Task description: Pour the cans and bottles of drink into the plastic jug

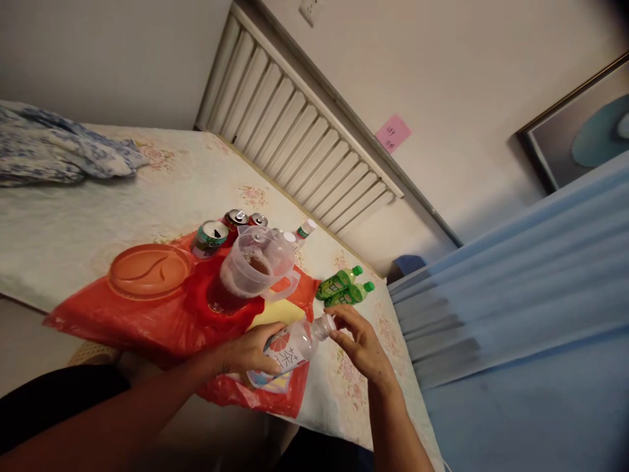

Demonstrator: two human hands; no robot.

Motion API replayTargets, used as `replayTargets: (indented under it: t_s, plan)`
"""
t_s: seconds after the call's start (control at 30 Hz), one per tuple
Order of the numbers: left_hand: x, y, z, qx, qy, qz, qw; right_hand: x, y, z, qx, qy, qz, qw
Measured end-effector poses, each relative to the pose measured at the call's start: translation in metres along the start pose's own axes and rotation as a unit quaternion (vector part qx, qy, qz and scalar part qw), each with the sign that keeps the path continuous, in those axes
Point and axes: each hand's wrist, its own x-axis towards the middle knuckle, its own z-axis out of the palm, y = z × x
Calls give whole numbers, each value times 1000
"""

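My left hand (253, 351) is wrapped round the body of a clear plastic bottle (307, 337), tilted with its neck to the right; the label carries a red fruit slice and dark characters. At the neck, the fingertips of my right hand (361, 341) close on its pale cap (328, 323); I cannot tell whether the cap is loose. A clear plastic pitcher (240, 255) with brown, frothy liquid stands just beyond, on a red scalloped piece (196, 292). Beside that lies an orange round lid (147, 270) on a red plastic sheet (162, 331).
A green can (211, 237) and red cans (237, 219) stand behind the pitcher, near a white-capped bottle (305, 228). Two green bottles (339, 283) lie to the right on the floral cloth (181, 167). A radiator (295, 124) and blue curtain (531, 314) border the table.
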Motion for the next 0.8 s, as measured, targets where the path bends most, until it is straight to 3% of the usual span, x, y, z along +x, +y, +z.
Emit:
replayTargets:
  t_s: [0.47,0.8]
  plan:
    - [5,1,-1,-51,0,-11,999,6,12,-1,-23,-21,22,999]
    - [8,5,-1,-49,-8,-23,999,8,18,6,-61,2,90,994]
